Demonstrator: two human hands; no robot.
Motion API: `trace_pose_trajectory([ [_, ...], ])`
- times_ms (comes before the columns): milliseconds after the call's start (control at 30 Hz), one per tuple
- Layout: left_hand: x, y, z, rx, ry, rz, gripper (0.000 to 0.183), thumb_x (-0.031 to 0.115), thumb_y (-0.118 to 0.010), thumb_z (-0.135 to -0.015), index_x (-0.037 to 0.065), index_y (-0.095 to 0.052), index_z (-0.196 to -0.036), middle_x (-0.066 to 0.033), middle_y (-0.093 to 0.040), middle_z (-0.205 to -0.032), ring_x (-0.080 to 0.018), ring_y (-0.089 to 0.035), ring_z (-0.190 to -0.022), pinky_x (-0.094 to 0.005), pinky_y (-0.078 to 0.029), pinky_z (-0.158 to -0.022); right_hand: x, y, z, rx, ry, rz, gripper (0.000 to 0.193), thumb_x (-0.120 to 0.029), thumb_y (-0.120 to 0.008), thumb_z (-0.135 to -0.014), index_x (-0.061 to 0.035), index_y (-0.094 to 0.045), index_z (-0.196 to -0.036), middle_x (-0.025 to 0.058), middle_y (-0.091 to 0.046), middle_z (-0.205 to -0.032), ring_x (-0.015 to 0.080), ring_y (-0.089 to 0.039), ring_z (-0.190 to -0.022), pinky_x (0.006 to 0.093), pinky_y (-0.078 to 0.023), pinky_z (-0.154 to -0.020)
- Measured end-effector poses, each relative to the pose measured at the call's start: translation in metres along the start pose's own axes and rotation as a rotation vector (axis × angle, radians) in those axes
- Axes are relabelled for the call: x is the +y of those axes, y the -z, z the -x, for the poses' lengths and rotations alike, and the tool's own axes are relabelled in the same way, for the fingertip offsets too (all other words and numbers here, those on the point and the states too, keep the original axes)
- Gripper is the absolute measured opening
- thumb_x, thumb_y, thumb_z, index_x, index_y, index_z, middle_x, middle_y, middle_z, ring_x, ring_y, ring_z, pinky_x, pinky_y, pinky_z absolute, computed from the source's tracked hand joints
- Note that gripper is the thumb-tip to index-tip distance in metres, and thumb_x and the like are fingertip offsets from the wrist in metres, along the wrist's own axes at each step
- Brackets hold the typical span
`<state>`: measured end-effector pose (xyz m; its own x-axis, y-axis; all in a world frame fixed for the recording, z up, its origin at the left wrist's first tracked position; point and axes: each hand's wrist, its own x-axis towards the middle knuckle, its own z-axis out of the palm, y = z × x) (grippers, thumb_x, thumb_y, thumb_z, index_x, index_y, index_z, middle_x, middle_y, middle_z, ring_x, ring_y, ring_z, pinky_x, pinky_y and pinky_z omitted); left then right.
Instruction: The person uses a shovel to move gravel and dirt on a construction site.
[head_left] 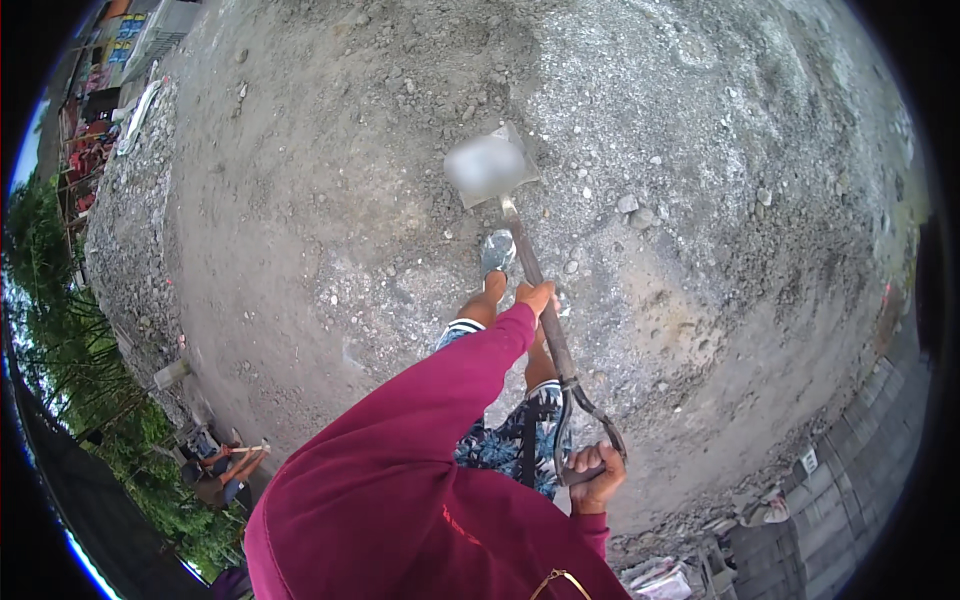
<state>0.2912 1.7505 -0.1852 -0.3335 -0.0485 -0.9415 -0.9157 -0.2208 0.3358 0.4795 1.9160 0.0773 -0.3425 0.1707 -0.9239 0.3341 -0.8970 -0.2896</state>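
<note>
A long-handled shovel slants across the middle of the view, its flat pale metal blade farthest from me. The blade lies over grey gravelly ground; whether it touches cannot be made out, and part of its face is blurred. My left hand is closed round the wooden shaft about halfway along. Lower and to the right, my right hand wraps the crossbar of the D-shaped handle. My foot in a grey shoe stands just left of the shaft, behind the blade.
Loose stones lie right of the blade. Stacked grey blocks line the lower right edge. At the lower left another person grips a wooden handle, near green trees. A rubble bank runs along the left.
</note>
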Motion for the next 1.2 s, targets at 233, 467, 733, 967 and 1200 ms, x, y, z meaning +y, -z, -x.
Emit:
trace_pose_trajectory([
  [233,0.096,0.044,-0.039,-0.103,-0.012,0.259,0.021,0.024,-0.061,-0.079,0.004,-0.053,-0.079,-0.008,-0.055,-0.061,-0.0243,-0.057,-0.051,-0.0395,-0.051,-0.045,0.064,-0.182,-0.106,-0.071,0.118,-0.035,0.045,0.0,-0.062,-0.081,0.0026,-0.049,-0.123,0.0042,-0.052,-0.07,0.0116,-0.048,-0.048,0.0272,-0.044,-0.045],
  [467,0.068,0.032,0.015,0.185,0.159,-0.039,0.011,0.011,-0.057,-0.08,0.002,-0.052,-0.075,-0.0099,-0.053,-0.061,-0.0211,-0.054,-0.046,-0.0402,-0.048,-0.039,0.099,-0.118,-0.093,0.074,-0.013,-0.153,0.01,-0.016,-0.057,-0.079,-0.0073,-0.053,-0.08,0.0002,-0.042,-0.055,0.0148,-0.043,-0.045,0.0311,-0.043,-0.05],
  [733,0.132,0.11,-0.147,0.171,0.06,-0.164,0.02,0.007,-0.063,-0.08,0.002,-0.051,-0.095,-0.0115,-0.054,-0.067,-0.0239,-0.055,-0.046,-0.0444,-0.052,-0.043,0.235,-0.144,-0.259,0.076,-0.172,-0.325,0.007,-0.011,-0.054,-0.079,-0.0057,-0.05,-0.082,0.0012,-0.038,-0.052,0.0173,-0.04,-0.043,0.0352,-0.042,-0.053],
  [967,0.141,0.141,-0.246,0.145,0.072,0.1,0.02,0.012,-0.067,-0.078,0.005,-0.054,-0.091,-0.006,-0.054,-0.065,-0.0213,-0.06,-0.057,-0.0397,-0.054,-0.05,0.265,-0.141,-0.28,0.373,-0.102,-0.178,0.022,-0.019,-0.059,-0.073,-0.0062,-0.058,-0.091,0.0,-0.042,-0.053,0.0157,-0.041,-0.042,0.0336,-0.04,-0.048],
  [1200,0.239,0.166,-0.366,0.198,-0.04,-0.042,0.017,0.013,-0.064,-0.077,0.001,-0.055,-0.084,-0.0093,-0.055,-0.067,-0.0186,-0.053,-0.046,-0.0376,-0.048,-0.04,0.276,-0.184,-0.326,0.181,-0.016,-0.225,0.02,-0.024,-0.062,-0.078,-0.0132,-0.048,-0.067,-0.003,-0.034,-0.05,0.0136,-0.035,-0.041,0.0307,-0.031,-0.044],
])
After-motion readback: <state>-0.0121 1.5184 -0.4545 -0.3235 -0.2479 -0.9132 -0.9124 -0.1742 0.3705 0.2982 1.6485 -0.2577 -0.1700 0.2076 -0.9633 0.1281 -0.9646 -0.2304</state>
